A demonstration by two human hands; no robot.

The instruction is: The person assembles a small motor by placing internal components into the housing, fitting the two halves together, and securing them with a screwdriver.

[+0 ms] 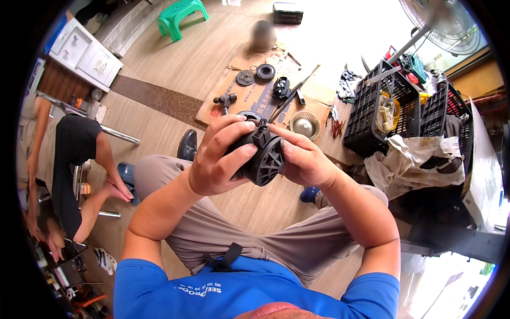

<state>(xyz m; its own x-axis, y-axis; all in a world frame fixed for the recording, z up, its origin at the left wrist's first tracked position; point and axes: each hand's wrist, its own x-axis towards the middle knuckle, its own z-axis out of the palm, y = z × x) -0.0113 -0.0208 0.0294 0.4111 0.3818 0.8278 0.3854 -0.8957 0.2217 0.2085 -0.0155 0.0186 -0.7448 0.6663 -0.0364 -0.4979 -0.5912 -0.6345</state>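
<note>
Black ribbed wheel part [264, 157] gripped by both hands' fingers [240, 153] above cardboard [255, 95] (crates [372, 117] right).

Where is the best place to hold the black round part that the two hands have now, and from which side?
Probably by its outer rim, from both sides. The black round part is a spoked wheel-like piece standing on edge, its face toward the right hand. The left hand wraps the body behind it, so opposing palms on the rim steady it.

Repair workshop: floor-strewn parts [255, 80], tool crates [382, 111]
</note>
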